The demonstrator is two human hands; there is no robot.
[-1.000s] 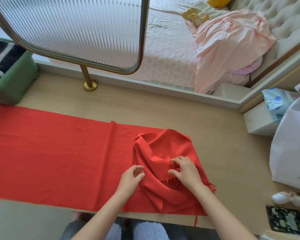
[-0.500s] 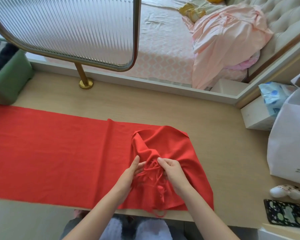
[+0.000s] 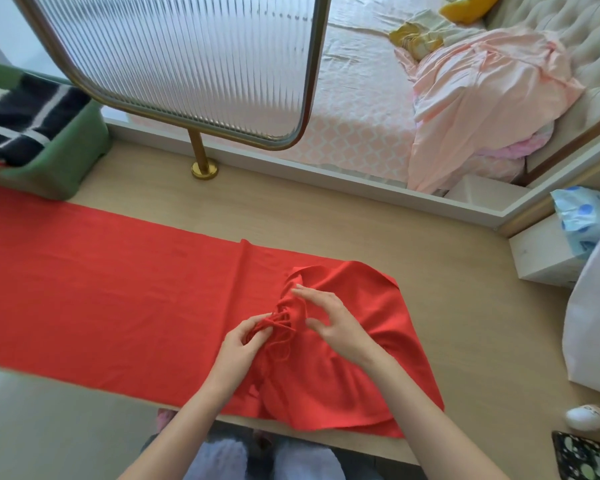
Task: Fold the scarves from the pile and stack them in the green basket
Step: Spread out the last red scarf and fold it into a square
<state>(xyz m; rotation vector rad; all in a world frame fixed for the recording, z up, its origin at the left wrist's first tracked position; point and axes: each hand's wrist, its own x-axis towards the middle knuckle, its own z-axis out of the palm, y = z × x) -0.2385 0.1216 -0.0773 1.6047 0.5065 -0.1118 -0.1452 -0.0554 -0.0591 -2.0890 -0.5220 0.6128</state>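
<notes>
A long red scarf (image 3: 101, 289) lies spread across the wooden table, its right end bunched and turned over near the front edge. My left hand (image 3: 245, 344) pinches the scarf's red fringe strands (image 3: 279, 325) at the bunched end. My right hand (image 3: 333, 322) hovers just right of the fringe with its fingers spread, resting lightly on the cloth. The green basket (image 3: 66, 157) stands at the table's far left and holds a folded black-and-white scarf (image 3: 21, 119).
A ribbed glass screen (image 3: 187, 60) on a brass post (image 3: 201, 157) stands behind the table, a bed beyond it. At the right are a white box (image 3: 541, 251), a white bag (image 3: 596, 323), a small white figure (image 3: 589, 415) and a patterned phone (image 3: 586, 459).
Both hands have moved up and left over the bunched end. The left hand has gathered the fringe and the right hand has let go and spread its fingers. The view shifted right.
</notes>
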